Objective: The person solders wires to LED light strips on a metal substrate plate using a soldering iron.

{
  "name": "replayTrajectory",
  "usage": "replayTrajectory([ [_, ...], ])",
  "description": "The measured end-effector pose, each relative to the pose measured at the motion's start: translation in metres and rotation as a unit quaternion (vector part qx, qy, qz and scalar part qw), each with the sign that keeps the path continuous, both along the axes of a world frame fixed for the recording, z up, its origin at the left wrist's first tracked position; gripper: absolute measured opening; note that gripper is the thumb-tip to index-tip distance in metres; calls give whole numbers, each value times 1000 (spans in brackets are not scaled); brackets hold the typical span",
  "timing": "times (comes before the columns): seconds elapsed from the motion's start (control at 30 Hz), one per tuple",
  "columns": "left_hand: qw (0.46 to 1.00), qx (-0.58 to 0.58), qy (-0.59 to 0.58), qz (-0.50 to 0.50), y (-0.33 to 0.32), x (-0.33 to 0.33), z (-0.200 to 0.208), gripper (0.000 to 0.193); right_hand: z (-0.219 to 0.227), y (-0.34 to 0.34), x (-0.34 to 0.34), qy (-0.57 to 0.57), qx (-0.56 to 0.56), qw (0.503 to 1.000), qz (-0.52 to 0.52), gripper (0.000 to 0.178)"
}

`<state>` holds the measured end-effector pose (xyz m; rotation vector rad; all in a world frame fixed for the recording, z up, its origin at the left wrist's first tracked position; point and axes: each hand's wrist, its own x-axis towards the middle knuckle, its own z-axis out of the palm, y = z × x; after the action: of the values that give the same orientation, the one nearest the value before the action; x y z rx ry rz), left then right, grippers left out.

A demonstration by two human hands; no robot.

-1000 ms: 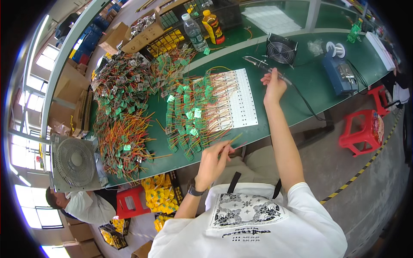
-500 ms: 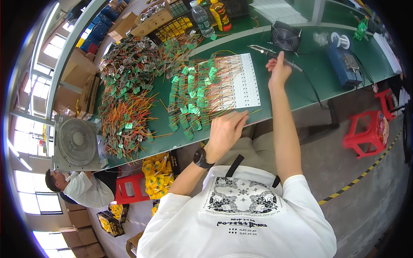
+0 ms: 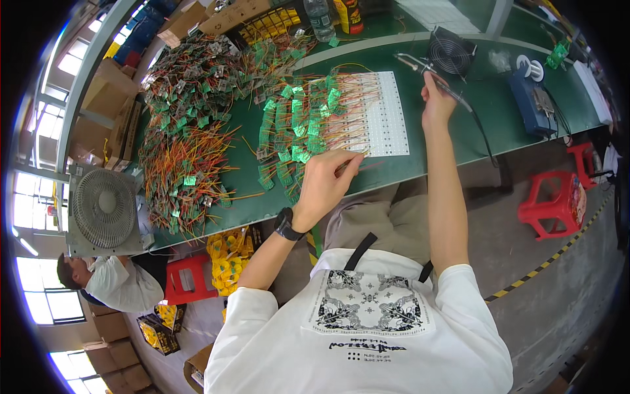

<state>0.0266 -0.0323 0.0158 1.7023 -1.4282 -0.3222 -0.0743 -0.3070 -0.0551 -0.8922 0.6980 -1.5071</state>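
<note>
On the desk (image 3: 489, 92), in the head view, the white panel (image 3: 390, 121) lay near the front edge, green boards (image 3: 298, 118) massed at its left and their leads (image 3: 351, 118) running onto it. The crowded leads could have snagged and dragged boards askew if brushed; the iron (image 3: 443, 85), if hot, could have scorched them through a careless dip. The left hand (image 3: 326, 180) was nearly closed, thumb and forefinger pinching what looked like thin wires (image 3: 371, 164) by the panel's near edge. The right hand (image 3: 438, 104) was curled round the iron, whose tip pointed leftward, near the panel's far corner.
</note>
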Motion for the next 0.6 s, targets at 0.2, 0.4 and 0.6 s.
replayTrajectory([
  [0.2, 995, -39, -93, -26, -72, 42, -4, 12, 2, 7, 7, 50, 44, 997, 31, 20],
  [0.4, 987, -51, -144, -44, -128, 67, -34, 9, 3, 10, 6, 98, 49, 994, 11, 19],
  [0.6, 992, -30, -119, -43, -147, 82, -50, 8, 10, 2, -4, 166, 37, 984, 48, 19],
])
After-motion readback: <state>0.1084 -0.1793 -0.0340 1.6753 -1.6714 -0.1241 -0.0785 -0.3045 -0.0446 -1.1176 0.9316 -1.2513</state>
